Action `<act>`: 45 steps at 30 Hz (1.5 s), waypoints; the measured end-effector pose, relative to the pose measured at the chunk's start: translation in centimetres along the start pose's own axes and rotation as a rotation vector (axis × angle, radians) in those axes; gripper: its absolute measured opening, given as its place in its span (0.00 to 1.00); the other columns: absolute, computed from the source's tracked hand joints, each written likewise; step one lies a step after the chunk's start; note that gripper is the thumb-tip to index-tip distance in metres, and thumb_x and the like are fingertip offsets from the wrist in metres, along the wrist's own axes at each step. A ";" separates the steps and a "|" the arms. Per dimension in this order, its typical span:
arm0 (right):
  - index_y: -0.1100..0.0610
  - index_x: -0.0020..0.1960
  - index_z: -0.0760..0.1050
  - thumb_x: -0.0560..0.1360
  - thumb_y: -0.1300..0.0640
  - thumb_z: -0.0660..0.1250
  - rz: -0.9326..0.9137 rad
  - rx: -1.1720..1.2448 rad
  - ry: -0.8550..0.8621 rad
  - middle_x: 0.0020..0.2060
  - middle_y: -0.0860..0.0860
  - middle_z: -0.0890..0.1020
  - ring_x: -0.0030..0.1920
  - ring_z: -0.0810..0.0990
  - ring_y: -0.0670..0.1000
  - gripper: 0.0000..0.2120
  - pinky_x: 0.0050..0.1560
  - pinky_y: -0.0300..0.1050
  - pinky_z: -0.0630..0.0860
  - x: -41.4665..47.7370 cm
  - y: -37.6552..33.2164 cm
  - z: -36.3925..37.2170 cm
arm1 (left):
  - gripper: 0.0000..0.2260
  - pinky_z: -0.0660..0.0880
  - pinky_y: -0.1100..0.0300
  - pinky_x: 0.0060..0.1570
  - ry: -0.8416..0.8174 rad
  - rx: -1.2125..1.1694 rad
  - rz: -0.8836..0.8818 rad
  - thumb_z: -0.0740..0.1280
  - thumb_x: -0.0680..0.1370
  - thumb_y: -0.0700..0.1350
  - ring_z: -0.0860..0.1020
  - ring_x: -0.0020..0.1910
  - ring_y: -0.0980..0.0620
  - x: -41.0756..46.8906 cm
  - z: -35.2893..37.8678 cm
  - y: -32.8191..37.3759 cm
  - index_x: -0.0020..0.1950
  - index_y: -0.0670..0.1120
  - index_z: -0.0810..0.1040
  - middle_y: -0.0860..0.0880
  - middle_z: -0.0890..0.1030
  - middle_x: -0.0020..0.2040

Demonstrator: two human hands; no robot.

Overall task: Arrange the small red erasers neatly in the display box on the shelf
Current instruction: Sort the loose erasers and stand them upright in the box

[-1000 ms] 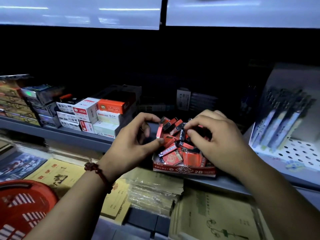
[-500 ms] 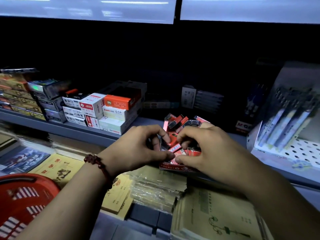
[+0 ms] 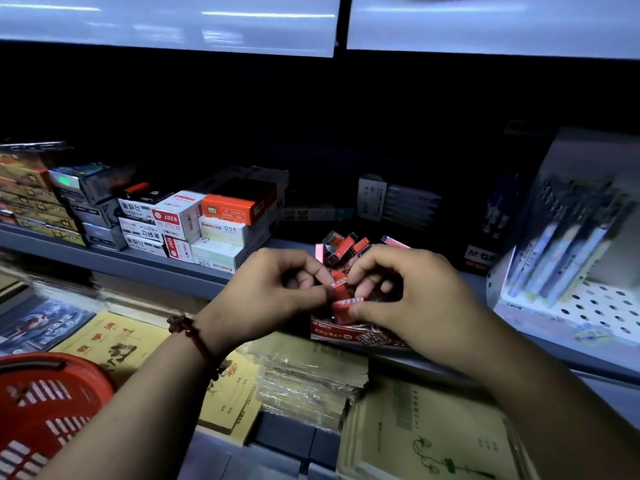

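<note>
Red erasers (image 3: 342, 300) pinched between left hand (image 3: 273, 292), right hand (image 3: 415, 301), above display box (image 3: 349, 337).

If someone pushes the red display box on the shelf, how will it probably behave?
The display box looks like thin card, so it probably slides easily and its walls may flex. It sits at the shelf edge, so a pull forward might tip it. The erasers are piled loosely and would likely shift.
</note>
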State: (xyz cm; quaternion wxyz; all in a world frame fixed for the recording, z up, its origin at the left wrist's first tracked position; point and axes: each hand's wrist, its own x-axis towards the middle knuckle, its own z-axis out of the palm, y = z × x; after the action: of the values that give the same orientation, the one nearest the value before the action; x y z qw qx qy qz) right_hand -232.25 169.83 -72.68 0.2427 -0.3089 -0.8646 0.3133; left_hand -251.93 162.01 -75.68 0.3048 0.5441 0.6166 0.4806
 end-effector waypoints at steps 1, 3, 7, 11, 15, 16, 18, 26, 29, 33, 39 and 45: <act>0.48 0.44 0.81 0.66 0.61 0.82 0.003 0.074 0.002 0.39 0.45 0.84 0.38 0.79 0.42 0.14 0.41 0.37 0.78 0.1 -0.1 -0.4 | 0.01 0.72 0.53 0.35 0.000 -0.044 0.006 0.73 0.77 0.35 0.73 0.32 0.47 0.0 0.0 0.1 0.47 0.40 0.83 0.45 0.74 0.30; 0.52 0.45 0.83 0.68 0.64 0.80 0.009 0.232 0.029 0.39 0.50 0.85 0.37 0.79 0.44 0.12 0.39 0.32 0.76 0.2 -0.3 -1.3 | 0.01 0.69 0.56 0.34 0.018 -0.130 0.044 0.72 0.78 0.35 0.72 0.35 0.44 0.1 0.1 0.2 0.48 0.39 0.83 0.36 0.75 0.34; 0.53 0.47 0.83 0.70 0.65 0.78 0.006 0.453 0.265 0.42 0.53 0.86 0.40 0.83 0.51 0.11 0.47 0.43 0.82 0.6 0.7 -3.0 | 0.02 0.73 0.62 0.39 0.164 -0.176 0.165 0.73 0.77 0.37 0.75 0.38 0.49 0.6 0.6 0.5 0.48 0.39 0.84 0.41 0.82 0.40; 0.48 0.45 0.81 0.73 0.60 0.77 0.014 0.293 0.572 0.41 0.47 0.85 0.39 0.81 0.45 0.09 0.44 0.38 0.79 1.4 3.1 -3.2 | 0.04 0.75 0.60 0.38 0.325 -0.096 0.275 0.76 0.76 0.46 0.78 0.37 0.50 1.6 1.7 0.5 0.49 0.47 0.85 0.48 0.82 0.41; 0.47 0.46 0.81 0.73 0.57 0.77 -0.027 0.021 0.600 0.44 0.45 0.82 0.41 0.79 0.40 0.08 0.44 0.34 0.75 1.6 5.1 -2.4 | 0.03 0.77 0.59 0.40 0.454 0.104 0.393 0.76 0.76 0.48 0.80 0.38 0.50 2.6 3.0 1.1 0.49 0.52 0.85 0.51 0.81 0.44; 0.48 0.46 0.81 0.73 0.59 0.77 -0.040 -0.030 0.561 0.44 0.43 0.81 0.42 0.79 0.39 0.08 0.44 0.29 0.73 1.7 5.3 -2.2 | 0.03 0.76 0.62 0.41 0.452 0.161 0.423 0.76 0.76 0.47 0.79 0.39 0.53 2.7 3.4 1.3 0.49 0.52 0.85 0.53 0.81 0.45; 0.49 0.46 0.82 0.72 0.61 0.77 -0.058 -0.085 0.485 0.44 0.41 0.80 0.47 0.78 0.37 0.09 0.45 0.25 0.69 1.7 5.3 -2.0 | 0.04 0.76 0.62 0.46 0.396 0.287 0.479 0.75 0.76 0.46 0.78 0.43 0.57 3.0 4.1 1.6 0.50 0.51 0.85 0.55 0.81 0.47; 0.48 0.48 0.82 0.74 0.64 0.73 -0.030 0.094 0.367 0.42 0.41 0.85 0.43 0.81 0.39 0.11 0.45 0.36 0.74 1.3 5.4 -2.9 | 0.07 0.76 0.51 0.59 0.278 0.431 0.497 0.72 0.75 0.47 0.77 0.59 0.51 3.4 4.6 1.1 0.51 0.53 0.87 0.55 0.77 0.56; 0.48 0.48 0.82 0.74 0.65 0.73 -0.017 0.142 0.353 0.43 0.42 0.84 0.42 0.80 0.39 0.11 0.44 0.33 0.75 1.0 5.4 -3.0 | 0.09 0.75 0.55 0.61 0.307 0.428 0.464 0.75 0.75 0.45 0.76 0.61 0.51 3.1 4.5 1.1 0.54 0.54 0.86 0.53 0.76 0.57; 0.49 0.48 0.82 0.74 0.65 0.73 -0.013 0.190 0.338 0.43 0.47 0.83 0.37 0.75 0.41 0.11 0.39 0.33 0.73 1.0 5.4 -3.1 | 0.12 0.74 0.54 0.58 0.329 0.492 0.451 0.75 0.75 0.47 0.76 0.55 0.54 2.9 4.5 1.6 0.58 0.55 0.84 0.57 0.81 0.54; 0.49 0.47 0.82 0.74 0.66 0.73 -0.009 0.199 0.323 0.41 0.48 0.83 0.35 0.74 0.44 0.12 0.37 0.34 0.73 0.8 5.5 -2.9 | 0.15 0.74 0.46 0.59 0.283 0.478 0.428 0.71 0.74 0.50 0.76 0.55 0.56 2.4 4.7 2.1 0.61 0.58 0.81 0.61 0.82 0.55; 0.49 0.47 0.82 0.74 0.67 0.72 -0.055 0.059 0.354 0.44 0.43 0.80 0.40 0.76 0.44 0.12 0.40 0.30 0.71 0.3 5.1 -2.9 | 0.14 0.74 0.50 0.58 0.300 0.488 0.433 0.70 0.74 0.49 0.76 0.54 0.54 1.7 3.3 1.8 0.59 0.56 0.82 0.59 0.81 0.54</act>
State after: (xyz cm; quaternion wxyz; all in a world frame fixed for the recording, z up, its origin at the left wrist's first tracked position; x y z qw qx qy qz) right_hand -228.74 174.33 -74.12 0.4085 -0.3281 -0.8070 0.2724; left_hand -248.70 164.44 -74.95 -0.0369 0.6421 0.6215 0.4473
